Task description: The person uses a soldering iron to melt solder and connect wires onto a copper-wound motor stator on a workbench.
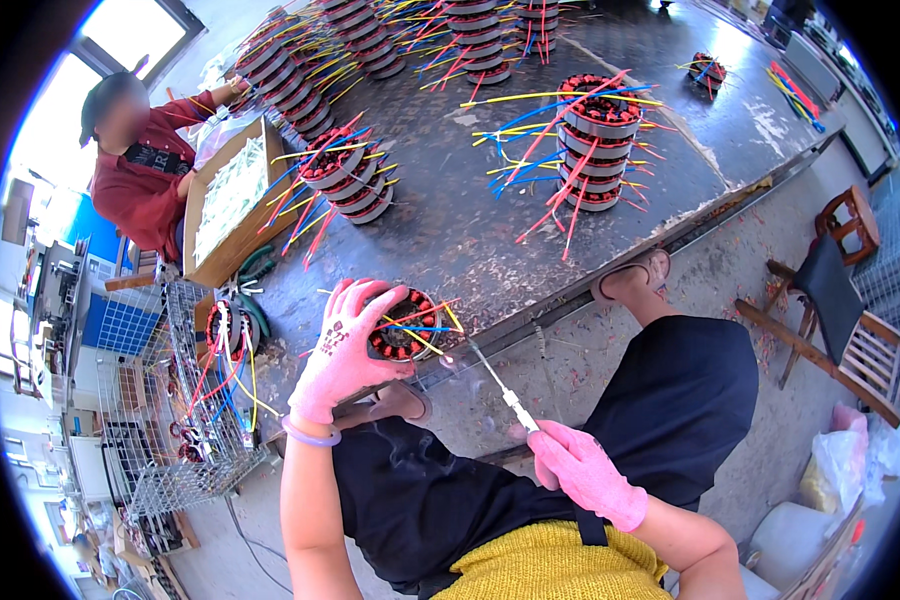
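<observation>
My left hand (342, 345), in a pink glove, grips a motor stator (402, 345) at the table's near edge, fingers over its top and thumb along its near side. Red, blue and yellow wires stick out of the stator's red-edged ring. My right hand (585, 470), also gloved in pink, is closed around a slender tool (515, 402) with a white handle and a long thin metal shaft. The shaft's tip is close to a yellow wire end on the stator's right side; whether they touch, I cannot tell. Faint wisps like smoke show below the stator.
Stacked stators (598, 150) and a leaning stack (348, 180) stand on the dark table (450, 200), with more behind. A co-worker in red (140, 185) sits at the left beside a cardboard box (232, 205). A wire basket (185, 420) holds parts. A chair (830, 310) stands right.
</observation>
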The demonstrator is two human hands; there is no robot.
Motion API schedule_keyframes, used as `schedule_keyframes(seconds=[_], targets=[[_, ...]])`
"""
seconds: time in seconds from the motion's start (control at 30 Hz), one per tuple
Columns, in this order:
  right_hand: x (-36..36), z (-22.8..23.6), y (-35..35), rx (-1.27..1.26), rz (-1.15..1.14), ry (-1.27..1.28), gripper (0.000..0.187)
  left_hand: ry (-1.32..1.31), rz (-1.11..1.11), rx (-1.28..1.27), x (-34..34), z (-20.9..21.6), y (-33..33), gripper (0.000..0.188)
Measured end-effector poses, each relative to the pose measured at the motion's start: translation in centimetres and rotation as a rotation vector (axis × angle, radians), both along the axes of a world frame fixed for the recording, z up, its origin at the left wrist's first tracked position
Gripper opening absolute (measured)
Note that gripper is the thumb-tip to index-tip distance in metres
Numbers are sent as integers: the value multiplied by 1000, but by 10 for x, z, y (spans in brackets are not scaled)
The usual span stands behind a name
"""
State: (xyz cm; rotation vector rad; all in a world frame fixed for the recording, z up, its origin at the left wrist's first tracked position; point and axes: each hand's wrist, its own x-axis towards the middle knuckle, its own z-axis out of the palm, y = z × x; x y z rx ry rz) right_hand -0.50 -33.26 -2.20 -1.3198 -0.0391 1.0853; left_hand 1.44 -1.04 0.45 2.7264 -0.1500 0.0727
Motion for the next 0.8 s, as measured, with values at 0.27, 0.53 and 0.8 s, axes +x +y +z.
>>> schedule_keyframes(seconds=[0.27,0.53,0.8], targets=[[0,0,0,16,-11,20,39,-14,-13,12,0,0,2,91],[0,4,1,12,-13,22,38,-42,-33,28,2,-3,3,90],[1,1,0,7,13,-13,38,-34,-21,21,1,-2,3,90]])
